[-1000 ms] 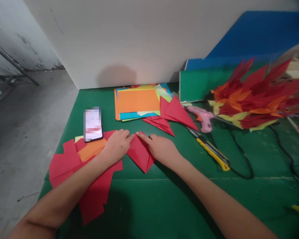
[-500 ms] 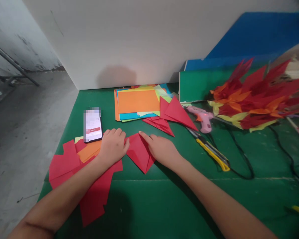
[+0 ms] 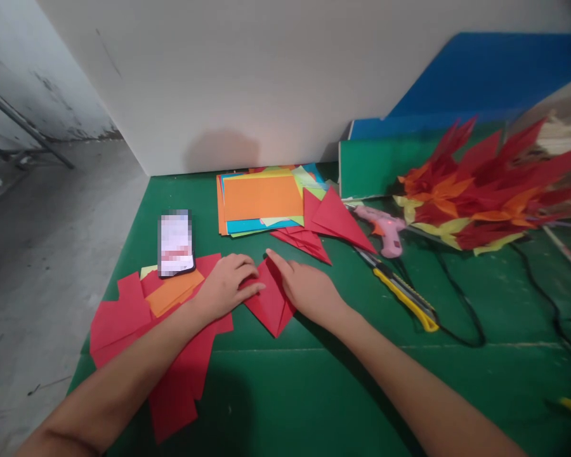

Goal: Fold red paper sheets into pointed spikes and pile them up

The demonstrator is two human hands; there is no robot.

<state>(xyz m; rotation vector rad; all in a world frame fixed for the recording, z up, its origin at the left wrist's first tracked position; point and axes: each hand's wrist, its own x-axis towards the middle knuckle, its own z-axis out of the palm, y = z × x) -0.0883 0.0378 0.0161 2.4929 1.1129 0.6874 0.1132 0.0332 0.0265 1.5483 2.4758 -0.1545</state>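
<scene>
A folded red paper piece point(image 3: 270, 303) lies on the green table point(image 3: 314, 393) in front of me. My left hand point(image 3: 228, 284) rests on its left side with fingers curled and the thumb pressing across the paper. My right hand point(image 3: 304, 287) lies flat on the paper's right side, index finger stretched toward its upper corner. Loose red sheets point(image 3: 171, 374) and an orange sheet point(image 3: 174, 292) lie under my left forearm.
A phone point(image 3: 175, 244) lies left of the hands. Behind them are a stack of coloured paper point(image 3: 261, 198) and folded red triangles point(image 3: 335, 219). To the right lie a pink glue gun point(image 3: 383, 228), a yellow utility knife point(image 3: 404, 295), a black cord point(image 3: 466, 311) and red-orange paper flowers point(image 3: 485, 184).
My left hand has slid right onto the red piece, thumb now pressing across it. My right hand has stayed almost in place. The view shifted slightly.
</scene>
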